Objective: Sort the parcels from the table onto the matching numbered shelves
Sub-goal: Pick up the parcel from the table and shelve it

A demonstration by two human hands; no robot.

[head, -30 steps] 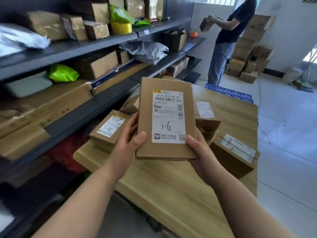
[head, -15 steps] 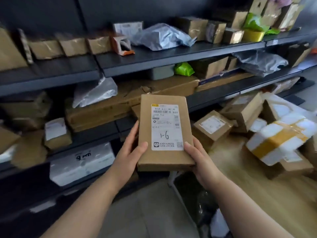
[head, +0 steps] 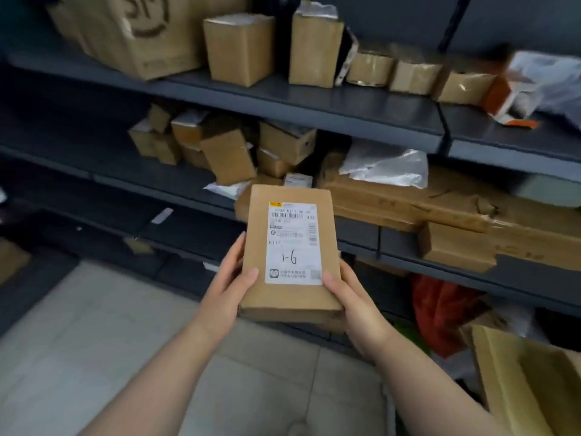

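A flat brown cardboard parcel (head: pixel 290 247) with a white label handwritten "1-6" is held up in front of the dark shelving. My left hand (head: pixel 228 286) grips its left edge, thumb on top near the label's lower corner. My right hand (head: pixel 352 298) grips the right edge, thumb lying on the face. The parcel hovers level with the front edge of the middle shelf (head: pixel 176 187). No shelf numbers are readable from here.
The top shelf (head: pixel 314 102) carries several upright cardboard boxes and a large box (head: pixel 132 29) at the left. The middle shelf holds a heap of small boxes (head: pixel 226 149), a long flat carton (head: pixel 440 202) and a grey bag (head: pixel 386 165). The table corner (head: pixel 522 382) shows at lower right.
My view has swung left along the shelves, away from the table with its parcels. Both hands keep the same hold on the "1-6" parcel.
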